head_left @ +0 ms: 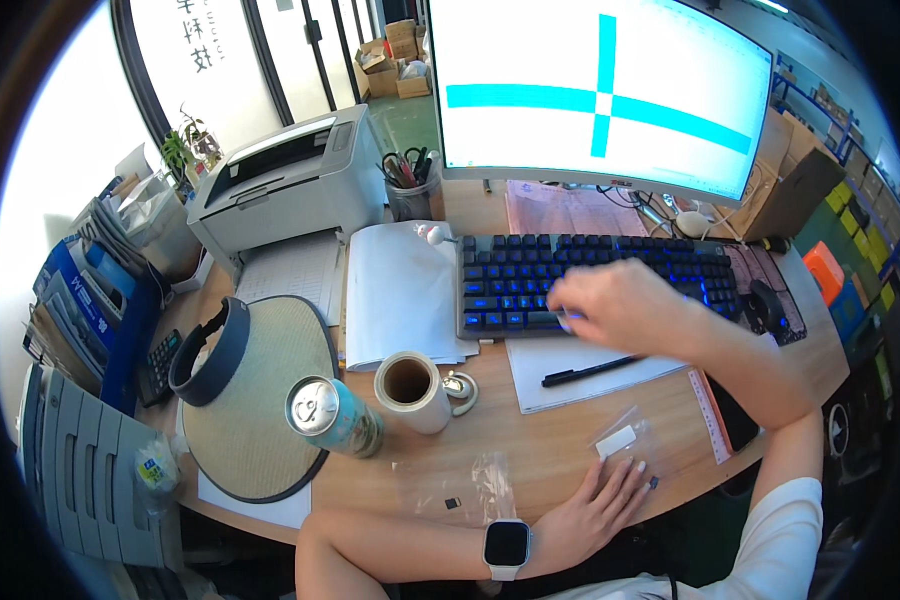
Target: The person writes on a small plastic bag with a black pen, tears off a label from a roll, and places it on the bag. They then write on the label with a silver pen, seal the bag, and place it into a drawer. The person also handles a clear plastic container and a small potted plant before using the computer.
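The work in hand appears to be the handling of small flat pieces in clear plastic bags, with the left hand (592, 515) minding one bag while the right is away from it. That hand lies palm down near the front edge of the light wood-grain desk (545, 445), fingers extended and slightly spread, fingertips at the lower edge of a small clear plastic bag with a white rectangular piece (615, 442) in it. A tiny dark blue chip-like piece (653, 482) lies just beside the fingers; whether it is inside the bag or on it, I cannot tell. A second crinkled clear plastic bag (492, 482) lies to the left, above the forearm, with a small square black card (453, 503) at it.

The right hand (615, 303) is over the black keyboard with blue-lit keys (500, 292), its fingers curled in and blurred; whether they pinch anything, or touch the keys, cannot be told.

As I judge it, picking up either bag would call for bringing the right hand back toward the front of the desk, while the left steadies the thin film, and a fine fingertip pinch, since such tiny pieces could easily slide away
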`<move>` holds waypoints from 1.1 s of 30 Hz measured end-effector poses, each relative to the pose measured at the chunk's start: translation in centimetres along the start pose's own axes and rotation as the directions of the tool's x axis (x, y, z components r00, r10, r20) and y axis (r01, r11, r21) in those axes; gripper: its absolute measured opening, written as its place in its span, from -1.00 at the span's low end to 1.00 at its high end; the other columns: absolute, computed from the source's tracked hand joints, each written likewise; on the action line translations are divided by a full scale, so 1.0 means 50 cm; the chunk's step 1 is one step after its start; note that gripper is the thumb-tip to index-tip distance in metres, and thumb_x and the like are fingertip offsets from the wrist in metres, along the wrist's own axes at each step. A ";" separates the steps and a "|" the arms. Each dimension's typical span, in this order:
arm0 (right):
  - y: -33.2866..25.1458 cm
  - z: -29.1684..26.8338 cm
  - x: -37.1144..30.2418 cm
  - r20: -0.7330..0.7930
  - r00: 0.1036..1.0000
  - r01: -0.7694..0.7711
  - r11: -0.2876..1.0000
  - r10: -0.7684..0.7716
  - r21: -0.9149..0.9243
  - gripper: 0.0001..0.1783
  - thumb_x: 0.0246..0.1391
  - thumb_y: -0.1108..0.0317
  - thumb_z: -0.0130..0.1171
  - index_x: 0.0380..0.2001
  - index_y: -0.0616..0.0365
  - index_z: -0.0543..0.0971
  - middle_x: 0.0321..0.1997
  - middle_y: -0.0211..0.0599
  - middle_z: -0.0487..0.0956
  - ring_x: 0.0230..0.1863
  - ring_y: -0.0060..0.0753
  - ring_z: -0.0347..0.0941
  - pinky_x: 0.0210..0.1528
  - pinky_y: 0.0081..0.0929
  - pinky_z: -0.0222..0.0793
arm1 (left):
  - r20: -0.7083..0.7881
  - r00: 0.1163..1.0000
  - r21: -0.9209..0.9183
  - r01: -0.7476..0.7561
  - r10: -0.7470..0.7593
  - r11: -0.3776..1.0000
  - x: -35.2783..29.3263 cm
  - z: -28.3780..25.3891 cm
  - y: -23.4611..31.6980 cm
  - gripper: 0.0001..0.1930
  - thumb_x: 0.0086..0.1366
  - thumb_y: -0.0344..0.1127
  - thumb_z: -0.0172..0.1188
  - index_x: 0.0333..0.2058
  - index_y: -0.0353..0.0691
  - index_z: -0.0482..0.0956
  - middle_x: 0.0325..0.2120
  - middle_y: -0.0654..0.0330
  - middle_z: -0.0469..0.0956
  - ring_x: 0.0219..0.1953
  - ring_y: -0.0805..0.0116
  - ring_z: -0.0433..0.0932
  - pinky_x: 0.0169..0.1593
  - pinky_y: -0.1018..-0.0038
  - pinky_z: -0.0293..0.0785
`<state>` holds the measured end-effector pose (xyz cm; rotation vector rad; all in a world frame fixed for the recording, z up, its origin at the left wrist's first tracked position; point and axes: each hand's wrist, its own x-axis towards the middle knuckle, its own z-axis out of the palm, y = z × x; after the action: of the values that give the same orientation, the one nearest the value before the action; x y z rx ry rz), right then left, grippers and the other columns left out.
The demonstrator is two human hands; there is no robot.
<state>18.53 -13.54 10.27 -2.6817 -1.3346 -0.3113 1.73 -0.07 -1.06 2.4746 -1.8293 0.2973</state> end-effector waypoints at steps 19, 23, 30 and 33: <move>0.169 0.012 0.514 -0.135 0.991 -0.065 0.773 -0.026 -0.631 -0.85 -0.06 0.32 0.10 -0.35 0.01 0.56 -0.09 -0.39 0.51 0.05 -0.39 0.31 0.12 -0.26 0.10 | -0.121 0.985 -0.069 0.116 -0.124 0.991 0.007 0.053 0.036 -0.45 0.23 -0.22 -0.13 0.18 -0.33 0.15 0.19 -0.06 0.15 0.23 -0.01 0.13 0.22 -0.01 0.05; 0.157 -0.025 0.418 -0.306 0.923 0.024 0.830 -0.233 -0.557 -0.77 -0.06 0.30 0.13 -0.27 0.03 0.48 -0.15 -0.40 0.54 0.01 -0.39 0.35 0.08 -0.25 0.15 | -0.108 0.990 -0.078 0.078 -0.086 0.994 0.006 0.042 0.031 -0.46 0.25 -0.24 -0.13 0.18 -0.35 0.16 0.18 -0.10 0.16 0.22 -0.03 0.15 0.21 -0.05 0.05; -0.049 -0.053 0.055 0.450 0.891 0.070 0.958 0.065 -0.278 -0.86 -0.07 0.30 0.11 -0.50 0.13 0.51 -0.48 -0.14 0.56 -0.42 -0.14 0.54 -0.39 -0.22 0.45 | -0.088 0.994 -0.029 0.057 -0.060 0.998 -0.007 0.038 0.014 -0.43 0.27 -0.22 -0.20 0.21 -0.39 0.07 0.18 -0.14 0.15 0.21 -0.02 0.18 0.20 0.00 0.09; -0.071 -0.003 -0.078 0.422 0.906 0.078 0.969 0.029 -0.234 -0.81 -0.14 0.32 0.14 -0.41 0.16 0.46 -0.48 -0.25 0.53 -0.42 -0.24 0.55 -0.44 -0.37 0.44 | -0.095 0.994 -0.017 0.046 -0.047 0.999 0.003 0.027 0.018 -0.43 0.25 -0.22 -0.18 0.20 -0.38 0.09 0.18 -0.14 0.14 0.22 -0.03 0.17 0.19 -0.01 0.11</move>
<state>13.36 -14.45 9.58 -3.0691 -1.5274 0.1272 1.08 -0.72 -2.43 2.4442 -1.7286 0.3910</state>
